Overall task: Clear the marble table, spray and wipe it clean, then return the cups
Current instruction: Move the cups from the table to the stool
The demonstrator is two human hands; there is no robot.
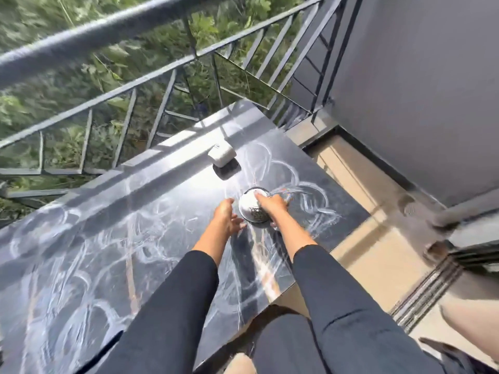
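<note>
A dark marble table (113,238) with white veins and swirled wipe marks fills the left and middle of the view. A shiny round cup (252,207) stands on it near the right side. My right hand (271,205) grips the cup from the right, fingers over its rim. Just left of the cup, my left hand (226,215) hovers with its fingers spread, holding nothing. A white square cup (221,155) stands further back near the table's far edge.
A dark metal railing (162,76) runs behind the table, with green plants beyond it. A grey wall (418,90) rises at the right. Beige floor tiles (364,238) and a door track (424,298) lie to the right of the table.
</note>
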